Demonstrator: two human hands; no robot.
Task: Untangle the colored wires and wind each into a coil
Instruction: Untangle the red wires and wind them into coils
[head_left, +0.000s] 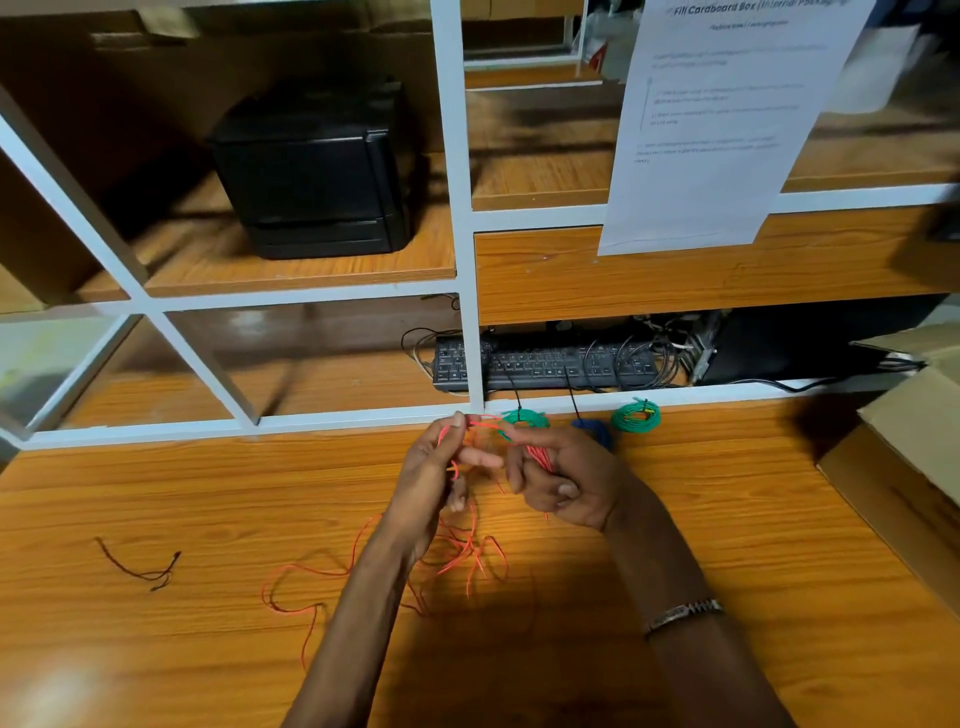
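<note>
A thin red wire (311, 577) trails in loose loops over the wooden table (208, 493) and rises into both hands. My left hand (431, 478) pinches a strand of it near the fingertips. My right hand (561, 480) holds a small bundle of red loops wound round its fingers. Behind the hands lie a green coil (524, 418), partly hidden, a blue coil (595, 431), and a second green coil (636, 415) tied with a black tie. A short dark brown wire piece (140, 566) lies at the left.
A white shelf frame (467, 260) stands along the table's back edge. A black keyboard (540, 364) with cables sits under the shelf, and a black box (311, 166) sits above it. An open cardboard box (904, 457) is at the right. A printed sheet (717, 130) hangs from the shelf.
</note>
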